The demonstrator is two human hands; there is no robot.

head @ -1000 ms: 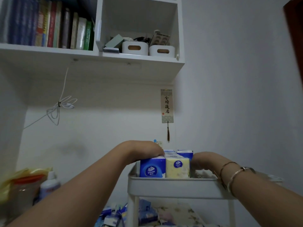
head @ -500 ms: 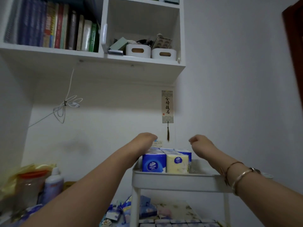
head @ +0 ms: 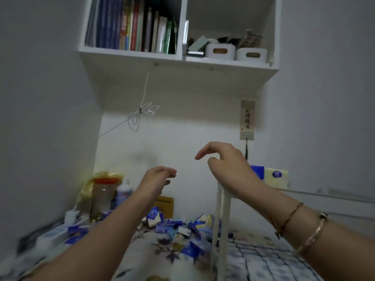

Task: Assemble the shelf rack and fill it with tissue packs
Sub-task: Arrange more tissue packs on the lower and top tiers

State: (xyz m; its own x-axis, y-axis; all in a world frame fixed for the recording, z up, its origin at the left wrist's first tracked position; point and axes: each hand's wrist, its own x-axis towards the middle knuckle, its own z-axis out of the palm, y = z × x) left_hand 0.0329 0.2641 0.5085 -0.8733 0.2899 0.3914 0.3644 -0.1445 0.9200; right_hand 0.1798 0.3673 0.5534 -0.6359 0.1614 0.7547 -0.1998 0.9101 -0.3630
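Left hand: the left hand (head: pixel 157 179) hangs in the air to the left of the rack, fingers loosely bent, holding nothing.
Right hand: the right hand (head: pixel 225 165) is raised higher, in front of the rack's top left corner, fingers relaxed and slightly spread, holding nothing; two bracelets (head: pixel 304 230) sit on its wrist.
Rack: the white shelf rack (head: pixel 222 216) stands on the right, its near left post upright and its top tray partly hidden by the right hand.
Packs on top: a blue tissue pack (head: pixel 257 172) and a pale yellow tissue pack (head: pixel 277 177) stand side by side on the top tray.
Loose packs: a pile of blue tissue packs (head: pixel 174 226) lies on the flowered cloth (head: pixel 162 248) below the hands, left of the rack post.
Lower shelf: rows of packs (head: pixel 263 260) fill it, blurred.
Far left: a jar with an orange lid (head: pixel 103 195) and a white bottle (head: pixel 123 193) stand by the wall.
Above: a wall shelf (head: pixel 172 57) holds books (head: pixel 132 25) and two white bins (head: pixel 235 51).
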